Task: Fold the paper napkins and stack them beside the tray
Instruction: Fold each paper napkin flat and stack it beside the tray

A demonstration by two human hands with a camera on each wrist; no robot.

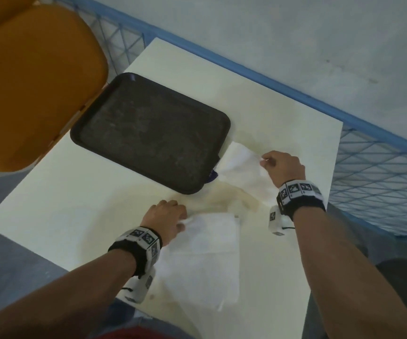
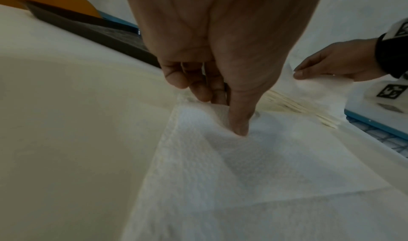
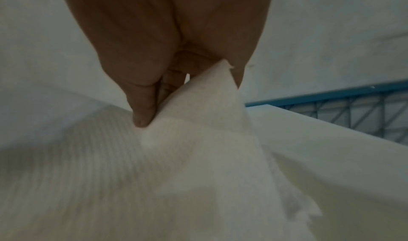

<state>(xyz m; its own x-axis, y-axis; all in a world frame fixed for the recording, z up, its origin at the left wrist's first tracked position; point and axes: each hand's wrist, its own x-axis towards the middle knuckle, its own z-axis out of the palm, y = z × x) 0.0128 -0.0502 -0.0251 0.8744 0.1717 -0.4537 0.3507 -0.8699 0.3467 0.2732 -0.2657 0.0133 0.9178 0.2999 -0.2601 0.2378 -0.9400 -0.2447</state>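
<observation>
I have my right hand [image 1: 283, 168] at the right middle of the head view, thumb and fingers pinched on one edge of a napkin [image 1: 244, 172] that lies on the table [image 1: 75, 216] just beside the near right corner of the dark tray [image 1: 148, 133], its far end touching the tray's rim. The right wrist view shows that edge lifted off the surface between my fingertips [image 3: 143, 115], which I read as the start of a fold.

My left hand [image 1: 165, 220], lower centre, grips the upper left corner of the flat napkin pile [image 1: 205, 260]; the thumb [image 2: 239, 122] presses down on the top sheet while the curled fingers tuck at its edge (probably to peel one sheet free, or to keep the pile from sliding). An orange chair [image 1: 31, 81] fills the upper left. No finished stack shows beside the tray, so I judge the job barely begun.
</observation>
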